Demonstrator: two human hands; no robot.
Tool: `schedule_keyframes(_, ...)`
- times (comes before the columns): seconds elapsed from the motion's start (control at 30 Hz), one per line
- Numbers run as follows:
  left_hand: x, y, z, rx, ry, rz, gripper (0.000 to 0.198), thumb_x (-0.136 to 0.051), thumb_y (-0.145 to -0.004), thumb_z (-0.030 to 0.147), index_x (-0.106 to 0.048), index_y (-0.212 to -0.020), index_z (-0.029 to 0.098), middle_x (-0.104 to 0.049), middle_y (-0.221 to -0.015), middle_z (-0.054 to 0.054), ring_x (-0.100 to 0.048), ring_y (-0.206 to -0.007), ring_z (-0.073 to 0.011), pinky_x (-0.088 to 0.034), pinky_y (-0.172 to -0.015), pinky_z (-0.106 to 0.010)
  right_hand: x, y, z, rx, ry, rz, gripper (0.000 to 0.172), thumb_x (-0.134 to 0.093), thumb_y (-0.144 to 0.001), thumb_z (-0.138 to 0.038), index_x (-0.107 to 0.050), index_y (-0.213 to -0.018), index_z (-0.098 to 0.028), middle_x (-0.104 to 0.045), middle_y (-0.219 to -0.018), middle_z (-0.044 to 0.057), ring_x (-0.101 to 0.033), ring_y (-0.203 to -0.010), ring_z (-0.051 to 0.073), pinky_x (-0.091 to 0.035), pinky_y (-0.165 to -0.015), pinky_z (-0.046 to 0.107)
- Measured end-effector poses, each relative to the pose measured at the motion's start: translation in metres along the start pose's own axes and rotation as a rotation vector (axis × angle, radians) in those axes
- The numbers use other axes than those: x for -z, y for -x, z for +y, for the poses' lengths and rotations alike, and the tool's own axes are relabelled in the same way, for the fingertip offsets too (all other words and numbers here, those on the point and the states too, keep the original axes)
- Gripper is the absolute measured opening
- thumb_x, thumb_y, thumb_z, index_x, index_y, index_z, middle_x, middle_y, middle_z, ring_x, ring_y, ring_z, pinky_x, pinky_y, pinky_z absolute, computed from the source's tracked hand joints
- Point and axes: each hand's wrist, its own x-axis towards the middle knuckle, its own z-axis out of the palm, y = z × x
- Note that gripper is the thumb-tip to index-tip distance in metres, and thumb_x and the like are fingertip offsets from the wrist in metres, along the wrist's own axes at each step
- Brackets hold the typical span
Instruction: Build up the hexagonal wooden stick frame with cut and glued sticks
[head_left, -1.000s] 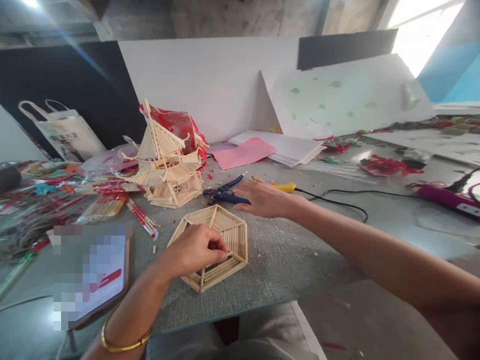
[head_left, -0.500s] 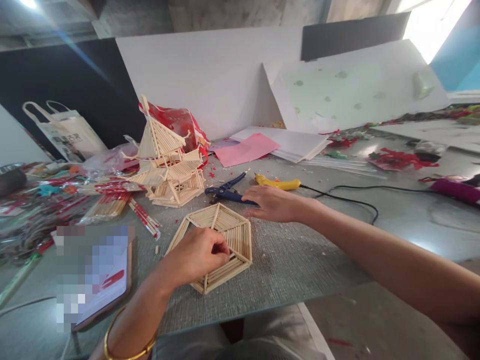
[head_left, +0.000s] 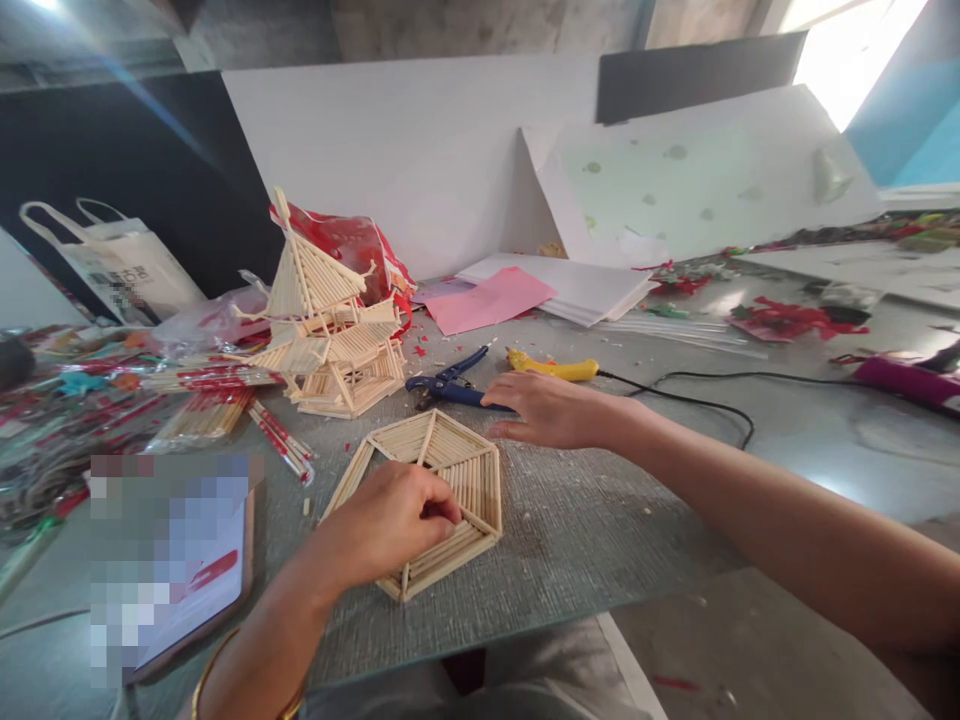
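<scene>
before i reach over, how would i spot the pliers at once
On the grey table, find the flat, many-sided stick frame under the left hand. Just beyond it, by the right hand, lie the pliers. They have spread blue handles, unlike the corded yellow tool next to them.

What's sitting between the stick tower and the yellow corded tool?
In the head view, blue pliers lie between the stick tower and yellow tool, with small scraps; the right hand overlaps one end.
</scene>
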Motion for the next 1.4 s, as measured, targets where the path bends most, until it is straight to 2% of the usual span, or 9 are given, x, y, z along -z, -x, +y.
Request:
schedule_keyframes(0.27, -0.001, -0.001, -0.002, -0.009, -0.020, -0.014, 0.021, -0.050, -0.073, 0.025, -0.069, -0.080, 0.022, -0.067, -0.076, 0.001, -0.057, -0.070, -0.0127, -0.037, -0.064, -0.024, 0.003, 0.000, -0.003, 0.013, 0.004, -0.032, 0.034, -0.046, -0.084, -0.039, -0.057, -0.103, -0.013, -0.059, -0.100, 0.011, -0.052, -0.094, 0.021, -0.038, -0.084, 0.035)
schedule_keyframes(0.57, 0.000, -0.001, 0.001, 0.030, -0.040, -0.012, 0.017, -0.049, -0.073, 0.025, -0.065, -0.075, 0.019, -0.064, -0.070, 0.001, -0.054, -0.065, -0.0118, -0.034, -0.059, -0.024, 0.005, 0.001, -0.005, 0.024, 0.015, -0.063, 0.034, -0.045, -0.085, -0.039, -0.058, -0.103, -0.013, -0.058, -0.101, 0.011, -0.051, -0.096, 0.022, -0.038, -0.084, 0.036)
schedule_keyframes(0.97, 0.004, 0.005, -0.003, -0.034, -0.001, -0.059, 0.014, -0.047, -0.070, 0.018, -0.056, -0.079, 0.020, -0.060, -0.074, 0.002, -0.053, -0.066, -0.0106, -0.036, -0.060, -0.022, 0.004, 0.004, -0.002, 0.028, 0.005, -0.077, 0.036, -0.044, -0.085, -0.040, -0.057, -0.104, -0.012, -0.057, -0.101, 0.011, -0.051, -0.096, 0.022, -0.037, -0.085, 0.036)
schedule_keyframes(1.23, 0.005, 0.004, -0.001, -0.036, -0.037, -0.044, 0.013, -0.045, -0.069, 0.017, -0.053, -0.079, 0.019, -0.059, -0.074, 0.001, -0.052, -0.066, -0.0104, -0.036, -0.059, -0.022, 0.014, 0.005, -0.001, 0.027, -0.004, -0.017, 0.031, -0.045, -0.085, -0.038, -0.058, -0.100, -0.014, -0.058, -0.099, 0.010, -0.052, -0.093, 0.020, -0.039, -0.083, 0.036)
schedule_keyframes(1.4, 0.006, 0.006, 0.005, -0.012, -0.081, -0.036, 0.013, -0.044, -0.070, 0.018, -0.053, -0.080, 0.020, -0.060, -0.072, 0.002, -0.052, -0.066, -0.0105, -0.036, -0.061, -0.023, 0.017, 0.005, -0.003, 0.017, 0.005, -0.029, 0.032, -0.045, -0.085, -0.038, -0.058, -0.098, -0.013, -0.058, -0.099, 0.011, -0.052, -0.094, 0.021, -0.039, -0.083, 0.036)
